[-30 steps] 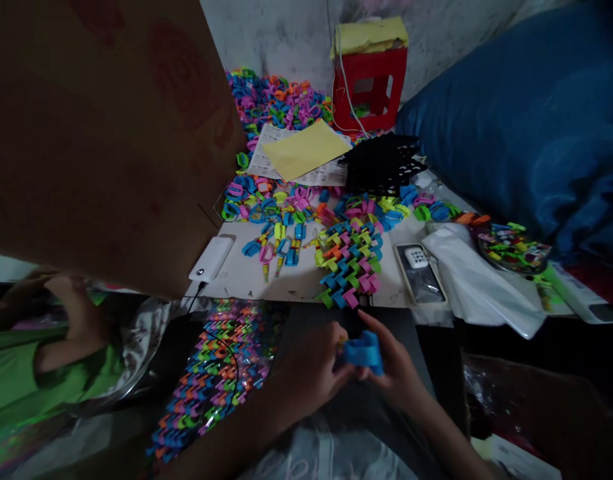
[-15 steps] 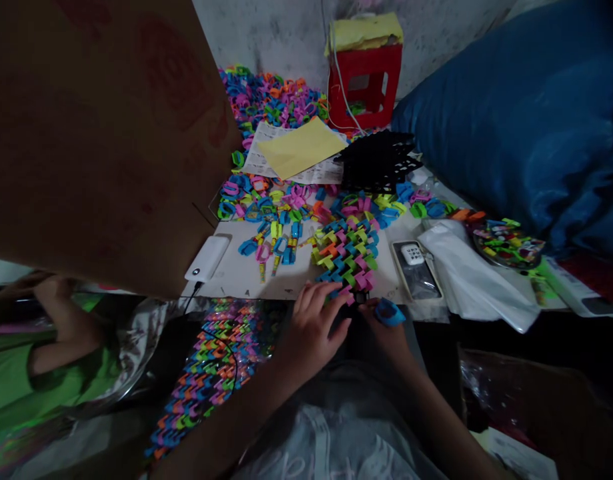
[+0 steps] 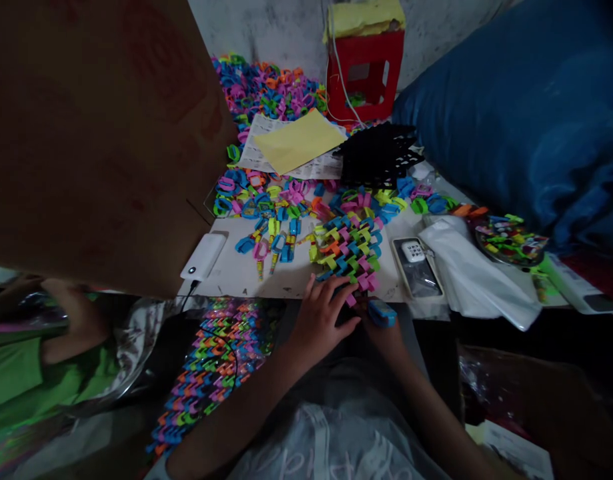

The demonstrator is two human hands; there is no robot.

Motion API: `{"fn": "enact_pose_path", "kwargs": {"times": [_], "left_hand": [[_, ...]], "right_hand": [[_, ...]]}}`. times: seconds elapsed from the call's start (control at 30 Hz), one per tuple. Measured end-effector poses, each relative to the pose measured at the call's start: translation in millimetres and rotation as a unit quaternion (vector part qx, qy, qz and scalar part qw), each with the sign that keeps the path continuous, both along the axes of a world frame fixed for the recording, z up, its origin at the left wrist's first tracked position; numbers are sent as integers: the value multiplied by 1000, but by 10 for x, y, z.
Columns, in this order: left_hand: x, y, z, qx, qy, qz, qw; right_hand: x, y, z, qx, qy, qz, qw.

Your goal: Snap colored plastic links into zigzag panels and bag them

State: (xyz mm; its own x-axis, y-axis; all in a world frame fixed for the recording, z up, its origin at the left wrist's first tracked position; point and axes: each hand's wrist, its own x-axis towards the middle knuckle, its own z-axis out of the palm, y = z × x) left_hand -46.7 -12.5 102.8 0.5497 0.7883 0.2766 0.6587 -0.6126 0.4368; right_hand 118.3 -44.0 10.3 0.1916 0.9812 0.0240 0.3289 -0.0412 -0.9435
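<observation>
My left hand (image 3: 322, 317) rests with fingers spread on the near edge of a woven mat of coloured plastic links (image 3: 349, 250) that lies on a white board (image 3: 246, 270). My right hand (image 3: 383, 330) is closed around a blue plastic link (image 3: 383, 311), held against the mat's near corner. Short chains of links (image 3: 273, 243) lie on the board to the left of the mat. A longer woven strip (image 3: 211, 363) drapes over my lap at lower left.
A brown cardboard sheet (image 3: 96, 133) blocks the upper left. Behind it sits another person in a green top (image 3: 16, 373). A white power bank (image 3: 203, 257), a phone (image 3: 416, 267), a plastic bag (image 3: 473, 277), a black mat (image 3: 379, 157), loose links (image 3: 266, 90), a red stool (image 3: 363, 63) and a blue cushion (image 3: 526, 113) surround the board.
Both hands moved forward from my lap to the mat's near edge. The left hand let go of the blue link and spread on the mat; the right hand still carries it.
</observation>
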Motion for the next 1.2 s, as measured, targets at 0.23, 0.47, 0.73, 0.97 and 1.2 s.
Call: {"fn": "enact_pose_path", "kwargs": {"times": [0.23,0.47,0.73,0.97,1.2], "left_hand": [[130,-29,29,22,-30,42,998],[181,20,-2,50,-13,84,995],[297,38,64,43,30,125,991],[-339,379,-6,23,-47,187,981],[-1135,1006,-420,-81,180,394,898]], "right_hand": [[8,111,236,-51,-159,114,979],[-5,287,349,-61,-275,251,926],[93,237,99,-34,-242,187,951],[62,162,48,-1,-150,105,983],[151,-99,23,38,-108,49,992]]}}
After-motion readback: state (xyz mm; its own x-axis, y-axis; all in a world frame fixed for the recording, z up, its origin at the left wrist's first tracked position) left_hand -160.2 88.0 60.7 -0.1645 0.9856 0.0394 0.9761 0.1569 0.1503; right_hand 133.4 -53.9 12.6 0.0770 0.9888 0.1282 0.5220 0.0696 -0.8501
